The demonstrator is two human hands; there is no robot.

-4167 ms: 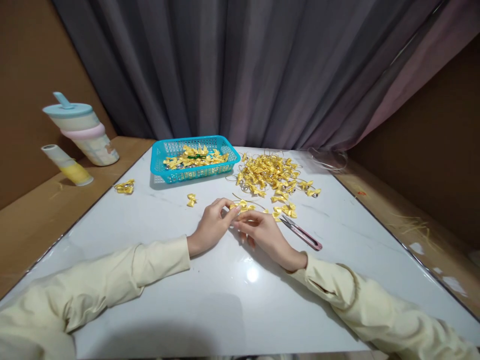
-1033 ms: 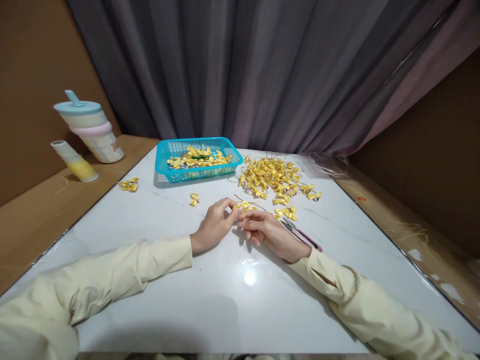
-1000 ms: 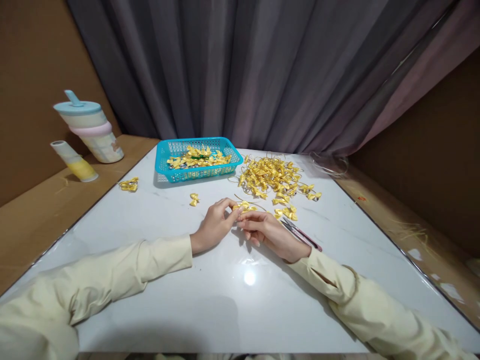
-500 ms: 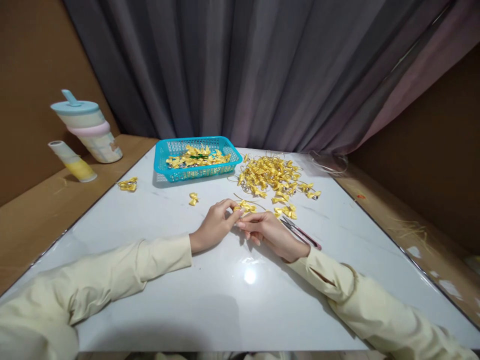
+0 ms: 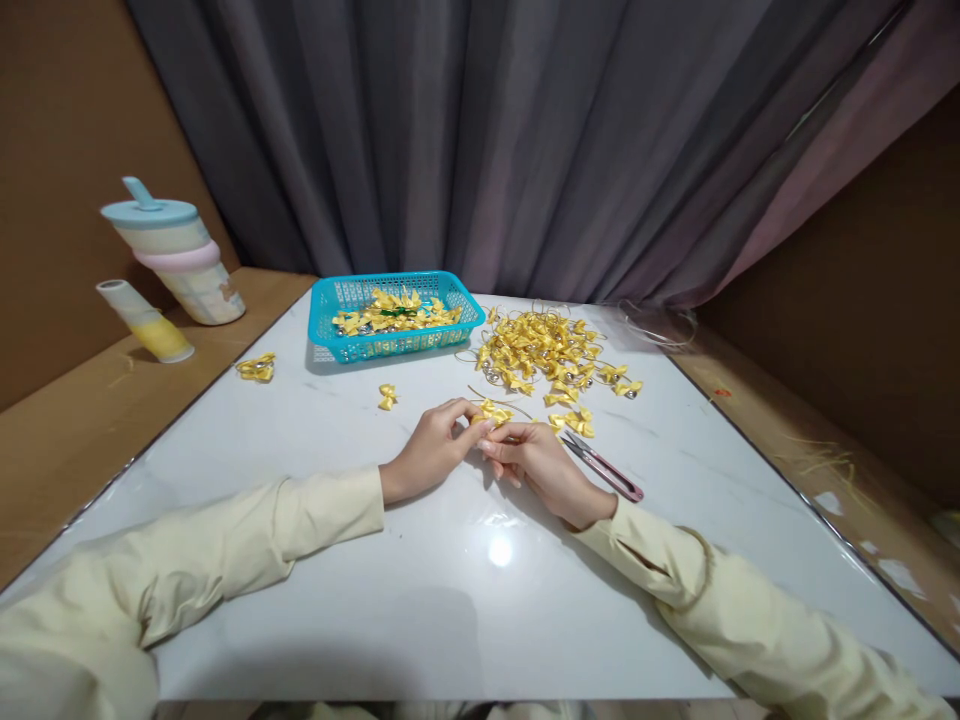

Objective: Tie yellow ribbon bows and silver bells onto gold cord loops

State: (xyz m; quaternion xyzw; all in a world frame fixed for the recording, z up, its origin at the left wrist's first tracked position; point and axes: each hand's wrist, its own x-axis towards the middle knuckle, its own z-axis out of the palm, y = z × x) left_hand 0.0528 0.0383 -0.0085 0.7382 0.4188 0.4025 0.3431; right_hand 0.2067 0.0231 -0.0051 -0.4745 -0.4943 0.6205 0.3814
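Observation:
My left hand (image 5: 431, 452) and my right hand (image 5: 541, 466) meet at the middle of the white table (image 5: 315, 480), both pinching a small yellow ribbon bow (image 5: 494, 411) with a thin gold cord. The fingers of both hands are closed on it. A pile of similar yellow bows (image 5: 544, 358) lies just beyond my right hand. A single loose bow (image 5: 386, 397) rests left of my left hand.
A blue plastic basket (image 5: 330, 335) holding several bows stands at the back. Pink-handled snips (image 5: 604, 468) lie right of my right hand. Another bow (image 5: 255, 368) sits near the left edge. A lidded tumbler (image 5: 178, 255) and a small tube (image 5: 142, 321) stand on the brown ledge.
The hands stay together on the bow, shifting only slightly; my right hand has edged a little up and away from the snips. The view has moved a bit.

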